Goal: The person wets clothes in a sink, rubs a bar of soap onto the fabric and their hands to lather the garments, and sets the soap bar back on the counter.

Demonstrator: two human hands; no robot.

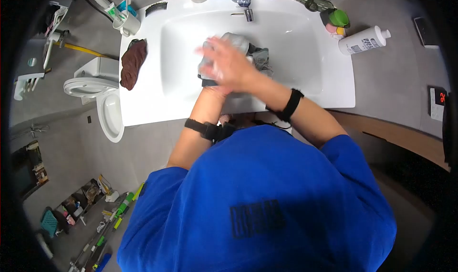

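A grey cloth with darker parts (260, 57) lies bunched in the white sink basin (296, 47). Over the cloth's left part is my right hand (228, 64), blurred, its fingers spread and pointing up and left. Beneath it, my left hand (220, 87) is mostly hidden; only the wrist side shows at the cloth's lower edge, so its fingers cannot be made out. The two hands overlap near the basin's middle. Both wrists carry black straps.
A brown cloth (134, 64) lies on the counter's left side, near a cup with toothbrushes (127, 26) and a black comb (156, 7). The faucet (248, 14) stands behind the basin. At the right are a white bottle (365, 40) and a green-lidded container (339, 18).
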